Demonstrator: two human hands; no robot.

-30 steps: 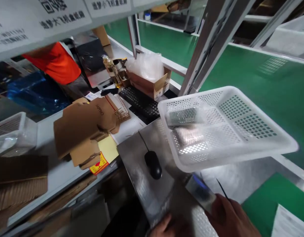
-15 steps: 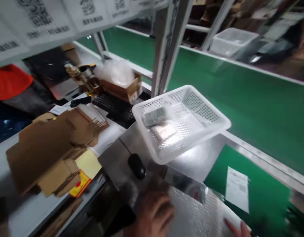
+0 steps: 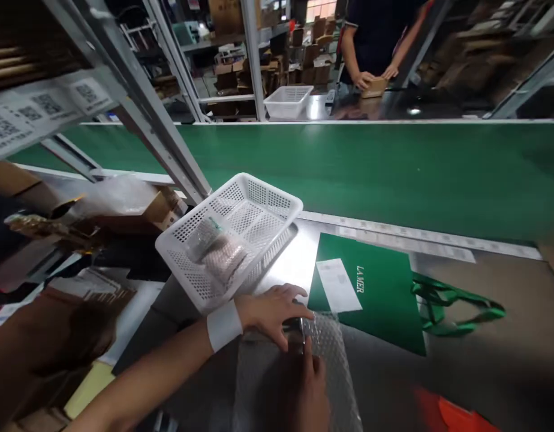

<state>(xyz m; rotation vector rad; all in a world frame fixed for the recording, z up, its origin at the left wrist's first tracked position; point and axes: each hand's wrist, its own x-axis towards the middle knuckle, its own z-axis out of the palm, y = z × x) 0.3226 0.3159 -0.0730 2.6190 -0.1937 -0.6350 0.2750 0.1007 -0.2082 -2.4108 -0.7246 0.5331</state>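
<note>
Here both hands (image 3: 291, 336) grip bubble wrap (image 3: 322, 354), white basket (image 3: 232, 240) and green bag (image 3: 376, 288) just beside.

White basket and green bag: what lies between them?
In the head view, only bare steel tabletop separates the white basket from the green bag; nothing rests there.

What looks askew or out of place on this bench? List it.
The white basket sits tilted, its far side raised against the metal post, so the wrapped packets have gathered toward its low side. The green bag lies flat with its handles sprawled loose. Nothing looks spilled or damaged.
</note>
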